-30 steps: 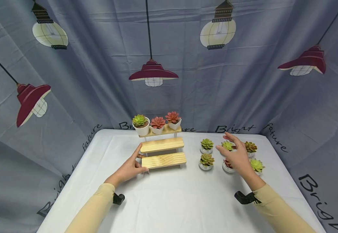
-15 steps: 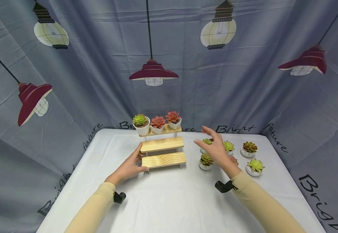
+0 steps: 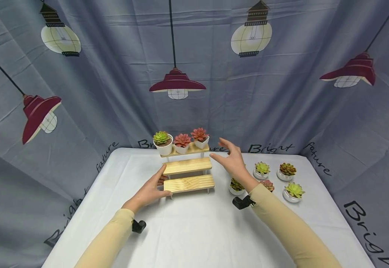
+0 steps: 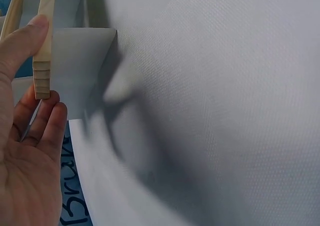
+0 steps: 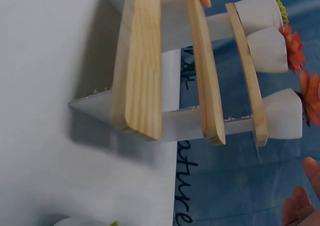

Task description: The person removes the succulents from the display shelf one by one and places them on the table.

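A three-tier wooden plant stand (image 3: 187, 166) with white side supports stands on the table. Its top shelf bears a green succulent in a white pot (image 3: 163, 144) and two red succulents (image 3: 182, 143) in smaller white pots. My left hand (image 3: 149, 191) holds the stand's left end; in the left wrist view its thumb and fingers lie on either side of a shelf board (image 4: 44, 61). Just right of the upper shelves hovers my right hand (image 3: 232, 163), thumb and fingers spread with nothing between them. Part of that hand (image 5: 302, 201) shows at the right wrist view's edge.
On the table's right side are several succulents in clear round pots, among them a yellow-green one (image 3: 262, 168), a brownish one (image 3: 286, 170) and a bright green one (image 3: 293, 191). My right arm partly covers others. A grey-blue printed curtain (image 3: 214, 111) hangs behind.
My right hand has moved left, from above the clear-potted succulents to beside the stand's right end. The left hand stays at the stand's left end.
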Motion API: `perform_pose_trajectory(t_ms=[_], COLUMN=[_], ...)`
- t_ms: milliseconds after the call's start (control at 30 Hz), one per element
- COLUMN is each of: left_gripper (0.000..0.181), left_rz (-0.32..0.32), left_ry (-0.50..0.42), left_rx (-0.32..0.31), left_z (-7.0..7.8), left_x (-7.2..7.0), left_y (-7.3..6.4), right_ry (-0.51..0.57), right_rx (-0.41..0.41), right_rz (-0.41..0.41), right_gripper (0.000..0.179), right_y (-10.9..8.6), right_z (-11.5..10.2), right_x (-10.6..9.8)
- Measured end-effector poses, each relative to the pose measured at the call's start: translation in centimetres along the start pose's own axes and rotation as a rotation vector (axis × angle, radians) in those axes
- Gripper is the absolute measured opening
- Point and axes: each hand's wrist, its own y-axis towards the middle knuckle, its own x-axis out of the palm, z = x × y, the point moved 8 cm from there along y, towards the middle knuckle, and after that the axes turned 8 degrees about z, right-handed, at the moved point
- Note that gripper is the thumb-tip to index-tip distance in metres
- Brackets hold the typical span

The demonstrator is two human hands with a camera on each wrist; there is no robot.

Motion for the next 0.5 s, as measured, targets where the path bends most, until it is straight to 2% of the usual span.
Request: perform_pose_trajectory(t_ms=[500], left_gripper=[0.116], left_rz=[-0.008], left_ry=[0.033], left_rx=[0.021], left_z=[-0.2], left_x=[-0.2], left_y=[0.1], right_ry=[-0.001], right_rx=[0.067], right_rz=[0.02], right_gripper=[0.08], right_y=[2.2], right_z=[0.4], right_x=[3.0])
